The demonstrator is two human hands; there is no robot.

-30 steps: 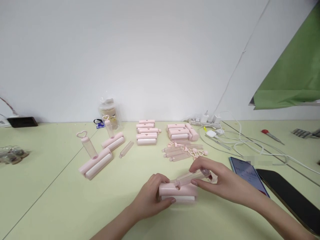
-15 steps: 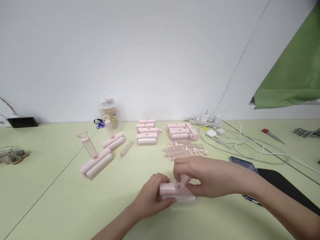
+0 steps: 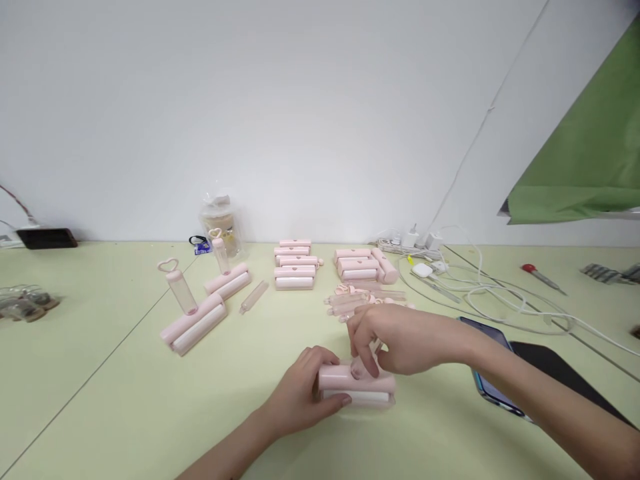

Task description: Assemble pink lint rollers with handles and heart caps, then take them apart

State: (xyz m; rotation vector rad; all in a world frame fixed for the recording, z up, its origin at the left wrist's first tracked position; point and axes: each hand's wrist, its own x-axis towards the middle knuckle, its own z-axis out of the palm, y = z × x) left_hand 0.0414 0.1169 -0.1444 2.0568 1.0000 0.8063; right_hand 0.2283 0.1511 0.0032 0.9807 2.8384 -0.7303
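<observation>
At left, a pink roller (image 3: 194, 325) lay on the table (image 3: 125, 393), a clear handle (image 3: 181, 293) tilted upon it. The left hand (image 3: 303, 390) gripped the left end of a second roller (image 3: 340, 379), centre foreground. The right hand (image 3: 393, 337) pinched a clear tube (image 3: 357, 369) against its top; seating undetermined.

Left grip (image 3: 303, 393) around pink roller (image 3: 345, 378), right grip (image 3: 395, 337) on clear handle (image 3: 357, 369) at roller's top, pale-green table (image 3: 125, 413)
</observation>
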